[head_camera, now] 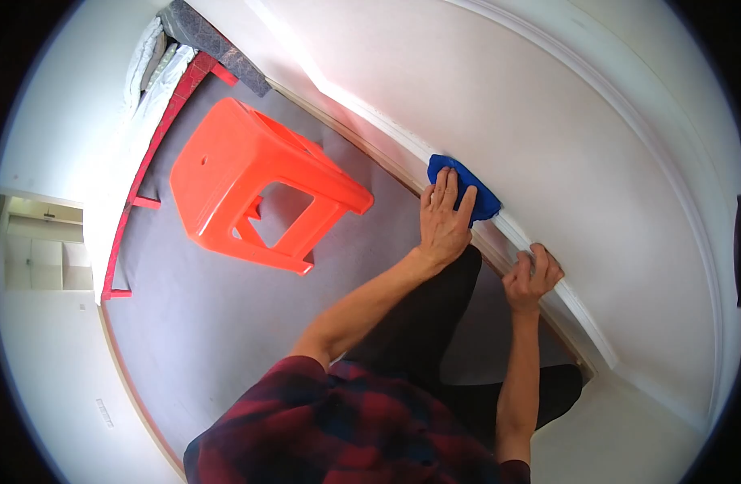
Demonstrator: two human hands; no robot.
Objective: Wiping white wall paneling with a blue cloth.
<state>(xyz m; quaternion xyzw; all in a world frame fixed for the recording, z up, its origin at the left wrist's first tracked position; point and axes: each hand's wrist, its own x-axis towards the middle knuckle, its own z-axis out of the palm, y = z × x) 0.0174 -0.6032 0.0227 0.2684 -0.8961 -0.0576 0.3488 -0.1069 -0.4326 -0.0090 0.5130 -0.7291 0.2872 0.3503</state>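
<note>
My left hand point(446, 221) presses a blue cloth point(484, 196) against the white wall moulding point(401, 130), its fingers spread over the cloth. The cloth covers a stretch of the moulding and part of the wall panel above it. Farther along the same strip, to the right, my right hand point(533, 279) touches the moulding with bent fingers. Whether anything small sits between those fingers is hard to make out. Both forearms reach forward from a red and dark checked shirt point(370, 423).
An orange plastic stool point(216, 175) stands on the grey floor point(183, 339) to my left. Beyond it is a bed with a red frame point(146, 151) and white bedding point(113, 163). A baseboard point(346, 133) follows the wall's foot. My dark-trousered knees point(461, 272) are close to the wall.
</note>
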